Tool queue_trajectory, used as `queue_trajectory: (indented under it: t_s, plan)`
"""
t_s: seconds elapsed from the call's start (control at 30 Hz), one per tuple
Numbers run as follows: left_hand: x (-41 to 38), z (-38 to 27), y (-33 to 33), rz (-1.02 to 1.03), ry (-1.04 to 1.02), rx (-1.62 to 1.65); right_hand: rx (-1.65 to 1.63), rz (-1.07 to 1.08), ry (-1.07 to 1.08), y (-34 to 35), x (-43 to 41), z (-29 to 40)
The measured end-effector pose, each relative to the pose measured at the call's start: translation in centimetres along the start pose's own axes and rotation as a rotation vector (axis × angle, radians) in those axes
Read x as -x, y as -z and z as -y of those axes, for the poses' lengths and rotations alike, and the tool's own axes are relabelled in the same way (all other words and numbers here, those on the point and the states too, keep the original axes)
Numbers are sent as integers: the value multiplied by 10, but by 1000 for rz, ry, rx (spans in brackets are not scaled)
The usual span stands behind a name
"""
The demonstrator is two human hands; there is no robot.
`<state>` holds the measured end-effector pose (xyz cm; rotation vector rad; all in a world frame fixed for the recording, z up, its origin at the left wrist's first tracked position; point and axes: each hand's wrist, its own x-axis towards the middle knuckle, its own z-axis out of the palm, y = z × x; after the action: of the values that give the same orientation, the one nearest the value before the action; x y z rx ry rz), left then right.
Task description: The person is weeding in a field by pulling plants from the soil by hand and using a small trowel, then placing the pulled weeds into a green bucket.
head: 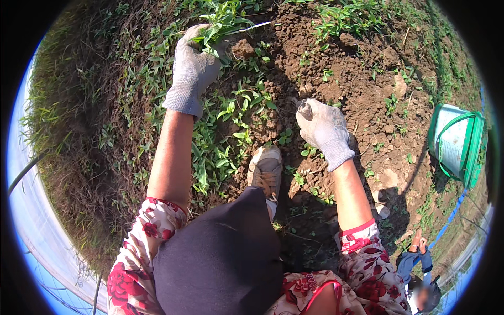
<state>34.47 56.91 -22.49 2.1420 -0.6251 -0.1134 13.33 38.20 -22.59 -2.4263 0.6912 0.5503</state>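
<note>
My left hand [197, 65], in a grey knit work glove, grips a bunch of green leafy plants [220, 23] at the top of the view. A clod of brown soil [242, 49] lies or hangs beside the bunch; which of the two I cannot tell. Lower and to the right, my right hand [322, 124] is in a similar soiled glove with its fingers curled, close over the bare soil. Whether it holds something is hidden. Low green plants [236, 114] grow in the soil between the two hands.
My shoe [265, 169] stands on the soil between my arms. At the right, a white bucket [454, 138] with green trim lies tilted near a blue strap [451, 218]. Another person [417, 260] is at the lower right. Long grass [47, 98] and pale sheeting [35, 208] border the left.
</note>
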Motion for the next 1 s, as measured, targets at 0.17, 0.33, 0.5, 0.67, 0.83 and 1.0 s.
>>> queue_trajectory:
  t_s: [0.17,0.33,0.5,0.67,0.83,1.0]
  plan:
    - [11,-4,-13,157,180,-250,-67,-50,11,16,38,-4]
    - [7,-34,-72,615,141,-595,-23,-140,76,16,55,-13]
    - [7,-25,-117,800,160,-846,18,-104,64,20,53,-3]
    - [-9,-16,-116,761,176,-718,27,-104,76,27,56,-1]
    - [-14,-7,-106,724,255,-572,-3,-105,16,31,56,6]
    - [-15,0,-109,757,275,-523,106,-60,-75,31,38,34]
